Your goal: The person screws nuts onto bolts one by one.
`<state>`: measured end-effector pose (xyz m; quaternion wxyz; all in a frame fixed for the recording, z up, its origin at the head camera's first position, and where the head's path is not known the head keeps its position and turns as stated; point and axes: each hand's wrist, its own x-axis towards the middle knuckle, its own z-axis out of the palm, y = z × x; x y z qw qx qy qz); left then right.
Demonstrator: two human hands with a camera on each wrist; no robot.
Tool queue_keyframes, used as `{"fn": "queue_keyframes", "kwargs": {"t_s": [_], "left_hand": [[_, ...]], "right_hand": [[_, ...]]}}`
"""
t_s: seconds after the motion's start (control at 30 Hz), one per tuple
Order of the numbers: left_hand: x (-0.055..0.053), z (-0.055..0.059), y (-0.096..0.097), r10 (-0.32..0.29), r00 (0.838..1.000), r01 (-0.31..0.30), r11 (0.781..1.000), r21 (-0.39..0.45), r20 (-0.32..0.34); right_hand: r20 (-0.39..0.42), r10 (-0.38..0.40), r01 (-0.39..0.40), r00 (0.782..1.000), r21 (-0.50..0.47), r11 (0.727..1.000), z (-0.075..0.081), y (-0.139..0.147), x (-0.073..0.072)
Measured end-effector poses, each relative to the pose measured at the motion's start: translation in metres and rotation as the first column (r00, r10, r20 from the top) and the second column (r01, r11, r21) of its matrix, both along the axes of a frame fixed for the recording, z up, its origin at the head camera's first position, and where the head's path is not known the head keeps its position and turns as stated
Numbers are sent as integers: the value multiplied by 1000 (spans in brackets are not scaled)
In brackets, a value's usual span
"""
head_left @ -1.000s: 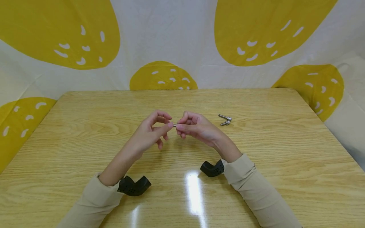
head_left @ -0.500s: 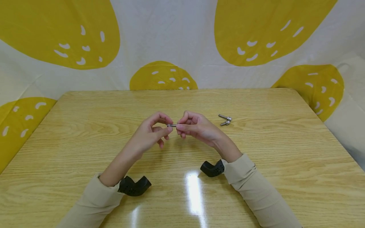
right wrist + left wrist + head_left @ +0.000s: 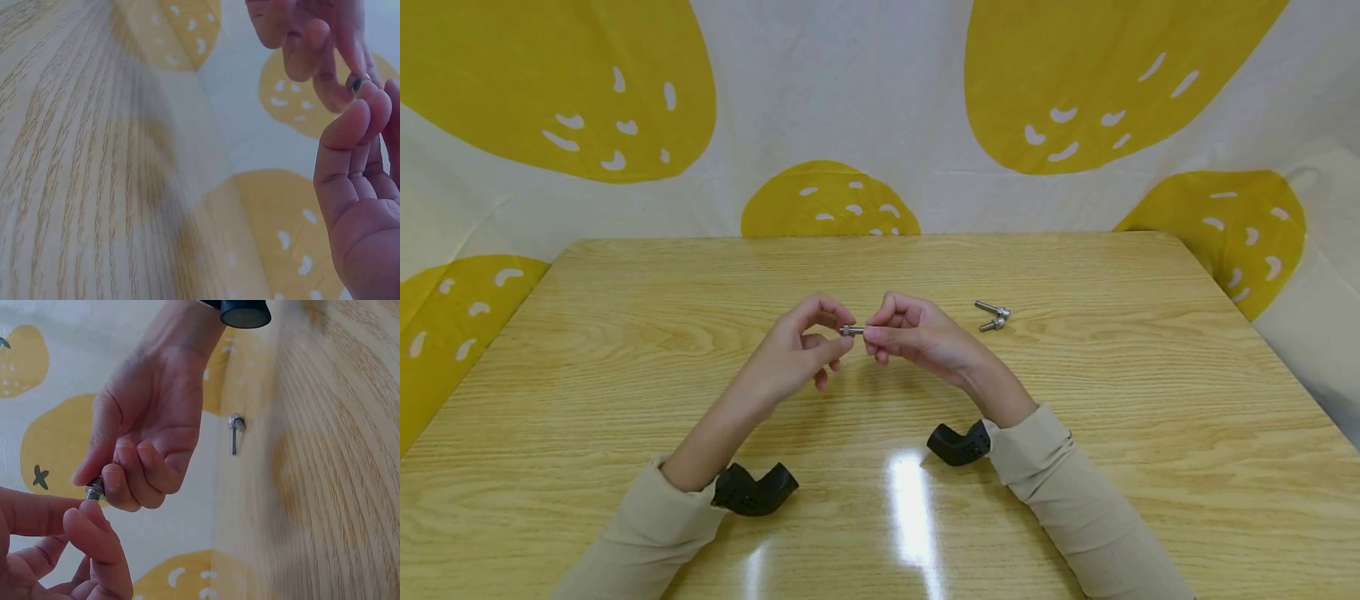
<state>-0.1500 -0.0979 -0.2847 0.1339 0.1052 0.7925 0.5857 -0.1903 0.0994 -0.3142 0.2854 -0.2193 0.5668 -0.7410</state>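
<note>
A small silvery bolt (image 3: 857,331) lies level between the two hands above the middle of the table. My right hand (image 3: 917,333) pinches its right end between thumb and index finger, hiding that end. A nut (image 3: 847,331) appears to sit around the bolt's left end. My left hand (image 3: 797,342) has its thumb below and index fingertip above this nut, with the other fingers bent loosely. In the left wrist view, ridged metal (image 3: 94,490) shows between both hands' fingertips. The right wrist view shows only a dark bit of the bolt (image 3: 357,84).
Two more bolts (image 3: 992,308) with nuts or heads at their right ends lie on the wooden table (image 3: 1075,375), right of the hands. Black wrist mounts (image 3: 754,490) project from both sleeves. A white cloth with yellow shapes (image 3: 827,200) hangs behind the table.
The left thumb has drawn back and downward from the bolt, so the nut and more of the shaft show. The right hand has stayed in place.
</note>
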Motion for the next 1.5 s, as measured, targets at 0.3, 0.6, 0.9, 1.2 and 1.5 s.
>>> {"fn": "queue_keyframes", "kwargs": {"t_s": [0.3, 0.6, 0.9, 1.2, 1.5], "left_hand": [[0, 2, 1, 35, 999, -35, 999, -39, 1], [0, 0, 1, 39, 999, -40, 999, -33, -24], [0, 2, 2, 42, 999, -43, 999, -16, -30], [-2, -1, 0, 10, 1000, -10, 1000, -19, -6], [-1, 2, 0, 15, 999, -15, 1000, 7, -33]], "right_hand": [[-6, -2, 2, 1000, 0, 1000, -1, 0, -1], [6, 1, -1, 1000, -9, 1000, 2, 0, 1], [8, -5, 5, 1000, 1, 1000, 1, 0, 0], [5, -5, 5, 1000, 0, 1000, 1, -1, 0], [11, -11, 11, 1000, 5, 1000, -1, 0, -1]]}}
